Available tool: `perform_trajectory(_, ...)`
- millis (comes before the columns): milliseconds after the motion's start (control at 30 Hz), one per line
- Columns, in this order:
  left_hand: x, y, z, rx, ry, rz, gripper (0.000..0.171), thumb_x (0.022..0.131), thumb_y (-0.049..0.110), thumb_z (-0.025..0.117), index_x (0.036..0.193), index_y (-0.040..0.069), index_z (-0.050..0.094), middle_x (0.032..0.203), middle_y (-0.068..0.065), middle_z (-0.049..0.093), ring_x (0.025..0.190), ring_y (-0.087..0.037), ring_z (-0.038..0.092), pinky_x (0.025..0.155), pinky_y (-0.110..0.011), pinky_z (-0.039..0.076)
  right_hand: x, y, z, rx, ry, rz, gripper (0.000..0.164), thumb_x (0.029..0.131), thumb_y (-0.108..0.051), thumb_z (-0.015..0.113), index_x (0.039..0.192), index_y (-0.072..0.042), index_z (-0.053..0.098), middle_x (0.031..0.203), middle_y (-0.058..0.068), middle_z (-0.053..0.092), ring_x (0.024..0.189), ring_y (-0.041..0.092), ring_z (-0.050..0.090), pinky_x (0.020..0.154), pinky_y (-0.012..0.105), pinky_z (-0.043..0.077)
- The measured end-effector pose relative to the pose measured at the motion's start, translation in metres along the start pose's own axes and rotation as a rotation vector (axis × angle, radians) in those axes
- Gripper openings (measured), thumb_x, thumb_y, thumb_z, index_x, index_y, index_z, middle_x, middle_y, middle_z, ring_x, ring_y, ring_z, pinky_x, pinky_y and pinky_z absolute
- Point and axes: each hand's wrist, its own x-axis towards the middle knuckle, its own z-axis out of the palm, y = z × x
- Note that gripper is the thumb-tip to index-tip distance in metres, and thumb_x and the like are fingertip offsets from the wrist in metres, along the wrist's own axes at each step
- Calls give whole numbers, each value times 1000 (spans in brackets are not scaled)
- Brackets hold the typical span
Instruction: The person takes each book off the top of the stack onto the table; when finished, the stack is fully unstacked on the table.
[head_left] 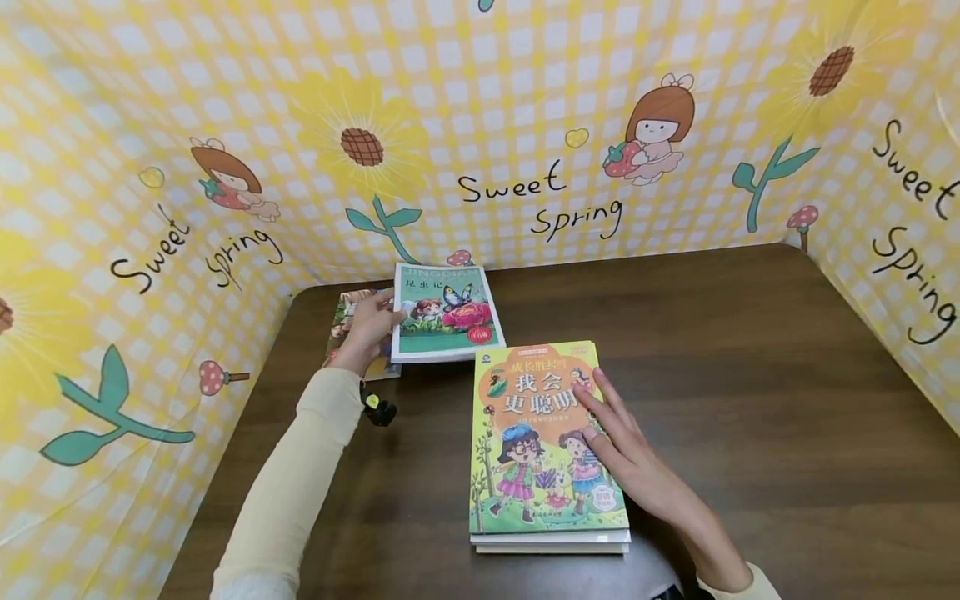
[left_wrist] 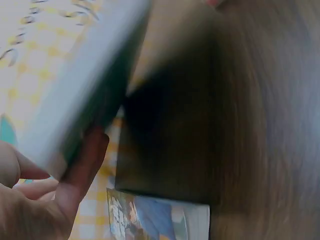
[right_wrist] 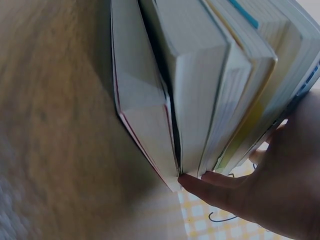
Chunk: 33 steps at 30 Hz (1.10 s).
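Note:
My left hand (head_left: 367, 331) pinches the left edge of a green-and-white book (head_left: 450, 312) with a butterfly and a rose on its cover. The left wrist view shows this book (left_wrist: 85, 90) tilted and blurred, gripped between thumb and fingers. Partly hidden under that hand is another book with a colourful cover (head_left: 345, 312), lying on the table. In the middle stands a stack of books topped by a yellow-green book (head_left: 525, 433) with two cartoon children. My right hand (head_left: 633, 454) rests along the stack's right side, and its fingertips touch page edges (right_wrist: 200, 110).
A dark brown wooden table (head_left: 750, 375) lies under everything. Yellow checked cloth (head_left: 480, 108) with flowers and "Sweet Spring" lettering rises along the table's back and both sides. A black wrist camera (head_left: 378, 408) hangs under the left wrist.

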Motion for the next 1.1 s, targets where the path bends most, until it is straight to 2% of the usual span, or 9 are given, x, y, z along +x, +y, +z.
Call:
perform_trajectory(100, 7, 1, 5, 153, -1, 94, 59, 96, -3, 49, 151, 4, 30, 138, -27, 46, 113, -39, 54, 78, -41, 50, 0, 0, -1, -3, -5, 7, 51, 104, -29, 42, 152, -35, 27, 161, -8, -4, 145, 35, 0, 94, 79, 14)
perform_trajectory(167, 10, -2, 7, 236, -5, 126, 60, 94, -6, 49, 150, 1, 28, 141, -28, 42, 121, -40, 49, 85, -45, 48, 0, 0, 0, 3, -5, 5, 50, 104, -29, 42, 152, -35, 27, 161, -8, -4, 145, 36, 0, 94, 79, 14)
perform_trajectory(300, 16, -12, 10, 349, -29, 150, 60, 95, -5, 45, 150, -3, 22, 149, -27, 32, 131, -40, 39, 97, -48, 43, -1, 0, 0, 10, 5, -9, 50, 104, -26, 42, 152, -33, 28, 161, -7, -3, 145, 37, 1, 94, 79, 13)
perform_trajectory(500, 20, -22, 12, 459, -11, 182, 60, 96, -3, 43, 150, -6, 19, 150, -28, 29, 134, -40, 35, 104, -49, 37, 0, -1, 0, 15, 2, -11, 50, 104, -26, 43, 152, -33, 29, 161, -7, -3, 145, 37, 1, 94, 78, 13)
perform_trajectory(633, 20, -24, 14, 456, -14, 171, 60, 96, -2, 42, 151, -5, 18, 153, -26, 25, 137, -39, 31, 106, -49, 35, 0, -1, 0, 12, -3, 0, 50, 104, -27, 42, 152, -34, 28, 161, -8, -3, 145, 37, 1, 95, 78, 12)
perform_trajectory(833, 19, -26, 15, 396, -41, 164, 61, 98, -1, 44, 152, -1, 16, 156, -21, 21, 140, -36, 27, 107, -48, 34, -1, -2, 0, 19, 2, 0, 50, 104, -26, 42, 152, -34, 28, 161, -7, -3, 145, 36, -1, 94, 79, 13)
perform_trajectory(967, 19, -31, 13, 361, -45, 183, 61, 98, -1, 46, 153, 2, 20, 154, -20, 27, 137, -36, 33, 105, -49, 36, -1, -3, 2, 9, -1, 10, 50, 104, -27, 42, 152, -35, 28, 161, -6, -3, 145, 37, 0, 94, 80, 13)
perform_trajectory(1100, 18, -33, 12, 340, -50, 187, 60, 97, -2, 47, 152, 4, 24, 153, -19, 30, 137, -35, 33, 103, -49, 38, -1, -4, 1, 5, -4, 9, 50, 104, -27, 42, 152, -35, 27, 161, -6, -4, 145, 37, -1, 94, 80, 13)
